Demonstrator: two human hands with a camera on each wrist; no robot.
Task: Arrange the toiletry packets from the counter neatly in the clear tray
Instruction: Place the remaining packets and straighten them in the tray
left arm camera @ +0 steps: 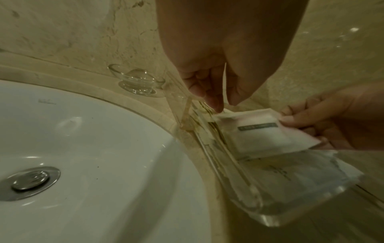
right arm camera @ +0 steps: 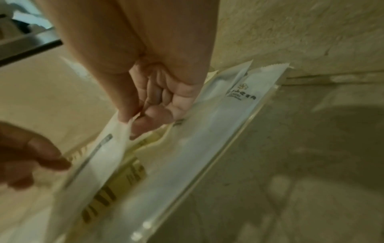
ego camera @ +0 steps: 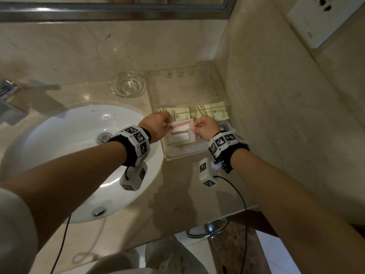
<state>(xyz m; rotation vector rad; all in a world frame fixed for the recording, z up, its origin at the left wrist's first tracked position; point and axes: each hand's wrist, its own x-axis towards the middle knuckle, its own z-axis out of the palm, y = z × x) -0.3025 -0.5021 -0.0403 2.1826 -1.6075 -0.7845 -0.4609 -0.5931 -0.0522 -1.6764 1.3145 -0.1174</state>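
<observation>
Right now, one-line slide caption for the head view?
Both hands, left hand and right hand, pinch a white packet over the clear tray.

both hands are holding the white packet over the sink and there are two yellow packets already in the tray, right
Not quite. The left hand and right hand pinch the white packet over the clear tray, not over the sink, which lies to the left. The head view shows this. The two yellow packets do lie in the tray already.

The tray (ego camera: 158,89) sits on the bench right of the sink (ego camera: 59,135) (bowl (ego camera: 127,84) behind it); perhaps four packets lie inside.
</observation>
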